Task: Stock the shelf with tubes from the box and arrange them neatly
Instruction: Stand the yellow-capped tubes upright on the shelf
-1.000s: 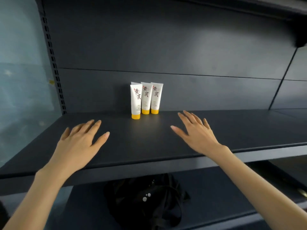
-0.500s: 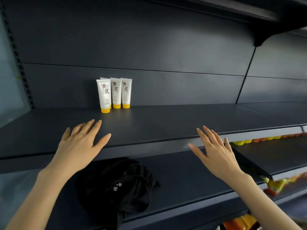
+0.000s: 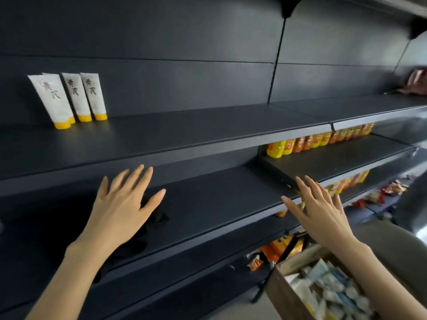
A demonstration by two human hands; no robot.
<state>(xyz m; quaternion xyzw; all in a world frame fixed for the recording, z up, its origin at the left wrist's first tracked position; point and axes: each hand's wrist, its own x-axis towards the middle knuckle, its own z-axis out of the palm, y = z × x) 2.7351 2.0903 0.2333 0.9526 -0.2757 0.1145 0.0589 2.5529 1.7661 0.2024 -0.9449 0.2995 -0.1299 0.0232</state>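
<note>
Dark grey metal shelving fills the view, and on its upper shelf (image 3: 208,135) a small group of white plastic tubes with orange caps (image 3: 75,97) stands cap-down at the back left, close to the rear panel. One tube sits forward of the others, nearer the front edge. The left hand (image 3: 124,204) and the right hand (image 3: 321,209) are both spread flat with straight fingers and grasp nothing. Both hover in front of the lower shelf's front edge, well below and to the right of the standing tubes. A brown cardboard box (image 3: 280,294) sits low at the right, just beneath the right forearm, and its pale contents (image 3: 328,287) are too blurred to tell apart. The step in hand looks like fetching the next tubes. The right hand is the nearer one to dip into the box. It would be best to take only as many tubes as can be held without crushing, then set each cap-down directly right of the last tube, label outward, along the back edge. The forward tube could then be nudged into line with the rest.
</note>
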